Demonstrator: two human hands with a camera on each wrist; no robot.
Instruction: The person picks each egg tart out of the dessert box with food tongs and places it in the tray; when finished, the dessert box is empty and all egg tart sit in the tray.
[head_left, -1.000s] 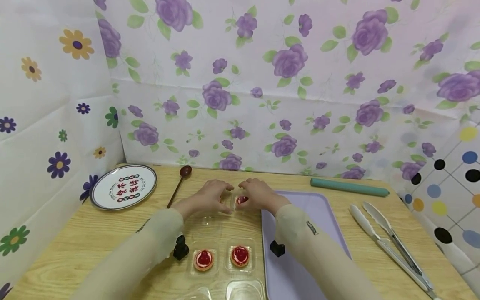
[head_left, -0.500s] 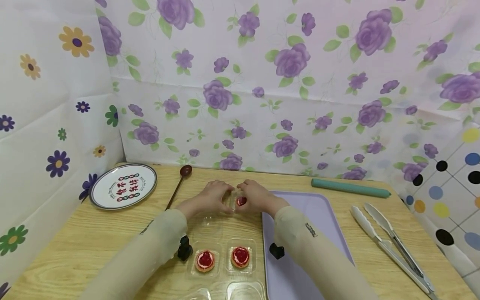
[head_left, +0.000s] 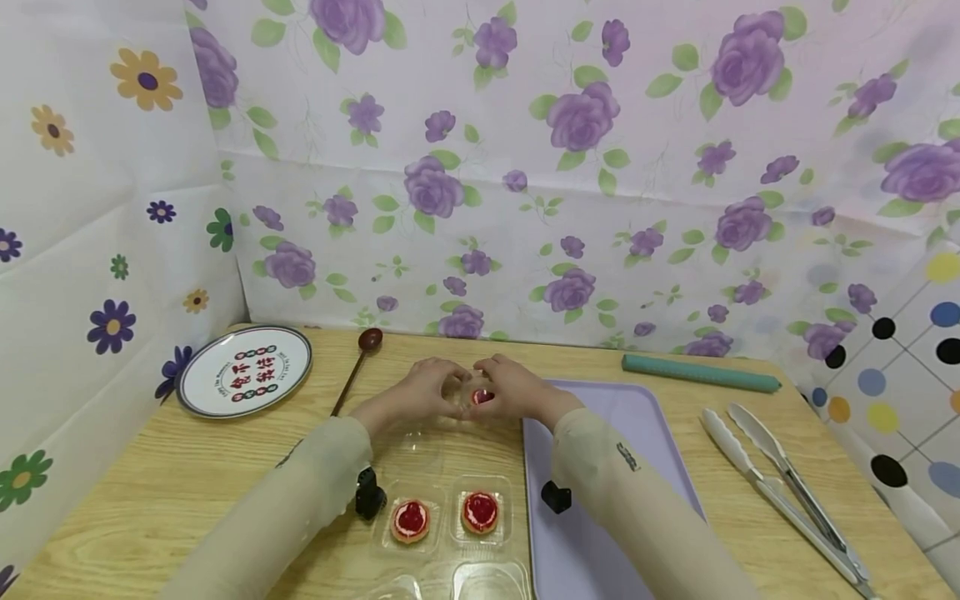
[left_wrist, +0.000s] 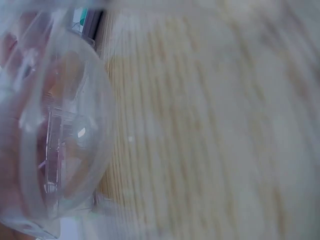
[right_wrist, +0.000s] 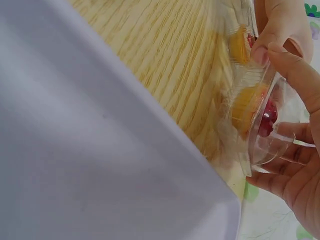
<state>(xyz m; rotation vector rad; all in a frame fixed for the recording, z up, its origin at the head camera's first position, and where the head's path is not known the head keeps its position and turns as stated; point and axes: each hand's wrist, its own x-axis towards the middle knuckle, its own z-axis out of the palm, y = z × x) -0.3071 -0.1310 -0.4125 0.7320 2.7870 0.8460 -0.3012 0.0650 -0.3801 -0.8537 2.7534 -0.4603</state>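
My left hand (head_left: pixel 429 388) and right hand (head_left: pixel 517 389) come together near the back of the table. Between them, in the right wrist view, is a clear plastic box (right_wrist: pixel 257 161). The right hand grips its domed part with thumb and fingers. Inside sits a small tart (right_wrist: pixel 245 114) with a red topping. The left thumb (right_wrist: pixel 261 54) presses beside another tart (right_wrist: pixel 241 46) in clear plastic. In the left wrist view, the left hand's fingers curl around a clear dome (left_wrist: pixel 102 125), blurred up close. Hands hide much of the plastic in the head view.
Nearer me are two boxed tarts, a left tart (head_left: pixel 410 522) and a right tart (head_left: pixel 480 512), with clear plastic pieces (head_left: pixel 491 581) below. A lilac tray (head_left: pixel 600 400), tongs (head_left: pixel 787 492), green rod (head_left: pixel 701 373), plate (head_left: pixel 245 372) and dark long-handled spoon (head_left: pixel 352 375) lie around.
Both hands stay almost in place at the back. Their thumbs have shifted slightly up and closer together around the plastic. The head view has moved a little.
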